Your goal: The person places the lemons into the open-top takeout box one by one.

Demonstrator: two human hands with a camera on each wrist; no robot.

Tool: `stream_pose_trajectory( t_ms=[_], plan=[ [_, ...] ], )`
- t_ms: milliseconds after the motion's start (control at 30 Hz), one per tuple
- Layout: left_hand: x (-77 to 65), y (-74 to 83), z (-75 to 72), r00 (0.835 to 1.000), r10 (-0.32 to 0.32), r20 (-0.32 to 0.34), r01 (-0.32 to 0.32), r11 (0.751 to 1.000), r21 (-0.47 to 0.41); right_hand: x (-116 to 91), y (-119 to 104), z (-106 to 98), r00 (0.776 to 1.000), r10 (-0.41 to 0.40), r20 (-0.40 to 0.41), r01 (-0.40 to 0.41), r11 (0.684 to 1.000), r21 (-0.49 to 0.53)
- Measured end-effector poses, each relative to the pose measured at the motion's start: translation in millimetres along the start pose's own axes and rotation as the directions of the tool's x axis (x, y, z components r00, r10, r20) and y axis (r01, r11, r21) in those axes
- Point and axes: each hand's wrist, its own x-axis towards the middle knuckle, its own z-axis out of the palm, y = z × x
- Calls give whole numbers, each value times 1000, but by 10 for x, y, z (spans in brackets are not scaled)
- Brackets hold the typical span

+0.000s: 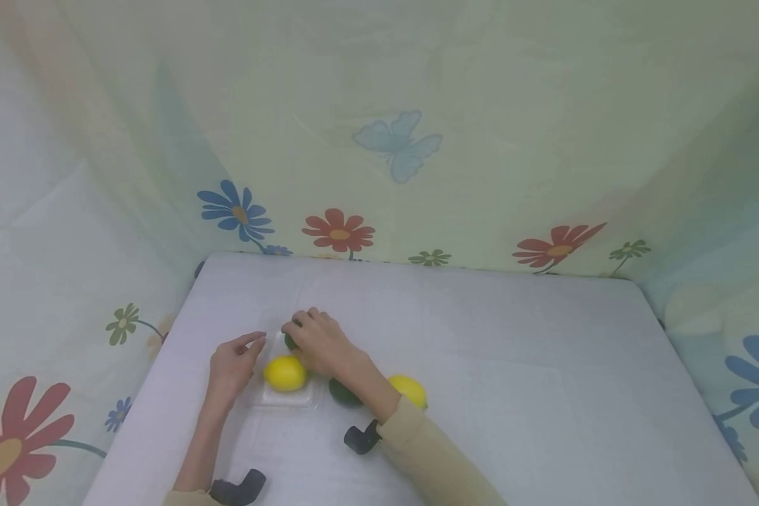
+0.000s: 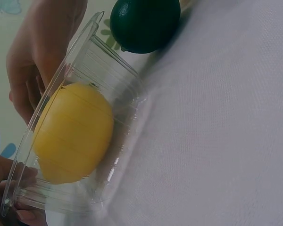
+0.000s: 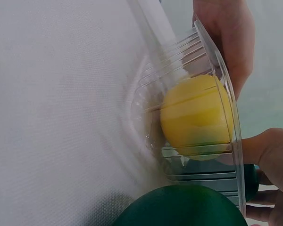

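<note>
A clear plastic tray [image 1: 282, 401] lies on the table with a yellow lemon [image 1: 286, 373] in it. At the tray's left side my left hand [image 1: 232, 367] has its thumb and fingers at the rim; in the left wrist view its fingertips [image 2: 27, 173] show against the tray's end and appear to pinch it. My right hand [image 1: 319, 343] reaches across to the far part of the tray and grips a dark green lime [image 1: 289, 341], mostly covered by its fingers. Seen from the right wrist, that lime [image 3: 251, 182] sits beyond the tray wall, under the curled fingers.
A second lime [image 1: 343, 393] lies just right of the tray, partly behind my right forearm. Another lemon [image 1: 408, 391] lies farther right, past the forearm. The table has a white cloth [image 1: 531, 393], and flowered curtains [image 1: 481, 140] surround it.
</note>
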Motion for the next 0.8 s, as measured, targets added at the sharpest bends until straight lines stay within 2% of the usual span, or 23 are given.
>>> stream_pose_trajectory(
  t_ms=[633,800],
  plan=[
    [-3,19,2,1000,-7,6,7,1000,-3,-58,15,-57,1000,16,1,-16,999,38],
    [5,1,7,1000,-7,3,7,1000,-6,-84,23,-70,1000,10,-20,-9,999,43]
  ],
)
